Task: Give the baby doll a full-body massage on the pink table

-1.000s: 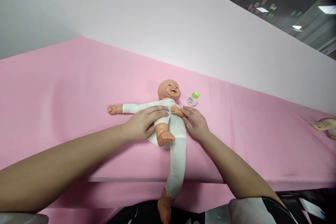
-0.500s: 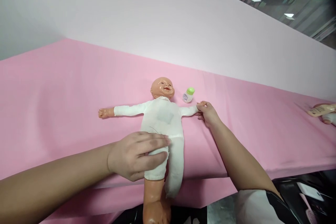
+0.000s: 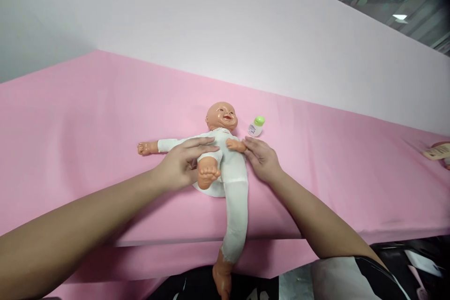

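On the pink desk point(image 3: 333, 178) the doll point(image 3: 235, 168) lies head-first toward twelve o'clock (bottle point(image 3: 256, 127) at two from its chest), left hand point(image 3: 184, 164) with fingers wrapped about its raised leg point(image 3: 208, 173), right hand point(image 3: 263, 158) holding its folded arm point(image 3: 236, 145), both best guided lightly.

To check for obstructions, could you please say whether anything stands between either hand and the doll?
Nothing visible does: the left hand holds the doll by its raised leg, the right hand by its bent arm; the bottle is beside its head.
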A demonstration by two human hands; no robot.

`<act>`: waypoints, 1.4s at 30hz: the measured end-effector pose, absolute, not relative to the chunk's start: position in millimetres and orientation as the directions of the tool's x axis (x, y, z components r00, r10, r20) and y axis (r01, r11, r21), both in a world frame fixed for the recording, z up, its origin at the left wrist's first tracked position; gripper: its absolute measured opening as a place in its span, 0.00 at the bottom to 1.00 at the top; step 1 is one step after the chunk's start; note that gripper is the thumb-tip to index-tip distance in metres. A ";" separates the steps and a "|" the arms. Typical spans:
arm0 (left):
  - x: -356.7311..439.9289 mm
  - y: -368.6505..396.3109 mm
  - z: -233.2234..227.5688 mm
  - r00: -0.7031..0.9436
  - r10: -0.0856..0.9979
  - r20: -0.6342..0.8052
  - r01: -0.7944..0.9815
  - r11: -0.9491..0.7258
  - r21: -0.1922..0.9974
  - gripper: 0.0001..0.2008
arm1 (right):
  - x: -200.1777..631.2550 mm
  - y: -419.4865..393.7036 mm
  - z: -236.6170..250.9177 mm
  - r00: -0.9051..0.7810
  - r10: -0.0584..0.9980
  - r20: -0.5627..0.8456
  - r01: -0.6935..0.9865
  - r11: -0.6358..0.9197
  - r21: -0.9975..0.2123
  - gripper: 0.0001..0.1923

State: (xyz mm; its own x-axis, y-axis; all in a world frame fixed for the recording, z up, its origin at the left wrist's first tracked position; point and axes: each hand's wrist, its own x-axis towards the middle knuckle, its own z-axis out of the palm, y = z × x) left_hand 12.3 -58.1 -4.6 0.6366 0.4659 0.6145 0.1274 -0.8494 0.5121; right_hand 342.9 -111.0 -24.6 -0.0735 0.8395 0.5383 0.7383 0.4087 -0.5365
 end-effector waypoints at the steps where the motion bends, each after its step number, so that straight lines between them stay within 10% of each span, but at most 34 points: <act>1: 12.0 -54.8 -4.4 0.643 0.488 0.591 0.132 -0.830 0.542 0.30 | 339.7 -111.6 -24.9 -0.127 0.828 0.546 0.762 0.433 -0.481 0.17; 6: 12.5 -51.5 -3.1 0.632 0.370 0.681 0.043 -0.894 0.446 0.31 | 341.2 -111.6 -23.6 -0.135 0.815 0.564 0.775 0.442 -0.453 0.19; 12: 17.9 -82.2 13.0 0.644 0.090 0.760 -0.118 -0.969 0.215 0.27 | 371.8 -101.0 -23.1 0.229 0.868 0.441 0.481 0.293 -0.826 0.33; 18: 20.4 -111.9 24.3 0.709 -0.162 0.687 -0.243 -0.970 0.021 0.18 | 415.2 -90.1 -20.2 0.475 0.879 -0.036 0.275 -0.187 -0.943 0.29; 22: 18.9 -110.2 20.6 0.691 -0.099 0.716 -0.201 -0.978 0.059 0.19 | 423.4 -89.7 -21.1 0.431 0.898 -0.088 0.266 -0.219 -0.939 0.27; 28: 16.2 -87.8 9.4 0.672 0.085 0.736 -0.013 -0.992 0.127 0.17 | 398.0 -96.6 -21.4 0.454 0.846 0.279 0.442 0.059 -0.895 0.34; 32: 14.5 -65.2 4.7 0.652 0.175 0.738 0.062 -0.982 0.179 0.20 | 369.5 -107.1 -18.9 0.150 0.849 0.507 0.676 0.286 -0.679 0.23; 37: 10.9 -47.0 3.3 0.662 0.238 0.711 0.068 -0.963 0.259 0.28 | 353.2 -111.5 -19.8 -0.239 0.846 0.477 0.709 0.488 -0.509 0.20; 42: 11.2 -46.8 1.8 0.656 0.235 0.718 0.067 -0.965 0.254 0.30 | 359.1 -108.6 -24.2 -0.063 0.915 0.398 0.697 0.326 -0.638 0.27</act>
